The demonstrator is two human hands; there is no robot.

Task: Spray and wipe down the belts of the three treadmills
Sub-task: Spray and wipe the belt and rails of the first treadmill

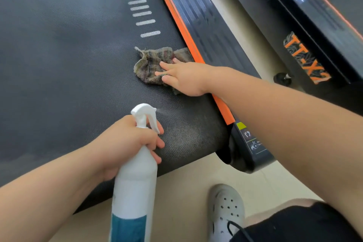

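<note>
**Treadmill belt under cloth and spray bottle**

The treadmill belt, dark and finely textured, fills the left and centre of the frame, and its rear end curves down to the pale floor at lower centre. A column of short white dashes runs along the belt near its right edge, in the upper middle of the frame.

The cloth, a crumpled, faded patterned rag, lies on the belt just below the dashes, and its right end touches the orange strip that borders the belt. The right hand lies flat on the cloth's lower right part, fingers straight and slightly spread, pressing it to the belt rather than gripping it.

The left hand, at lower centre, is wrapped around the neck of a white spray bottle with a blue label, with one finger on the trigger. The nozzle points right across the belt's rear end, and a faint mist shows just off its tip.

Right of the orange strip runs a black ribbed side rail, with warning stickers at its rear end. A second treadmill stands in the upper right, with orange lettering on its side. A grey perforated clog stands on the floor at the bottom edge.
</note>
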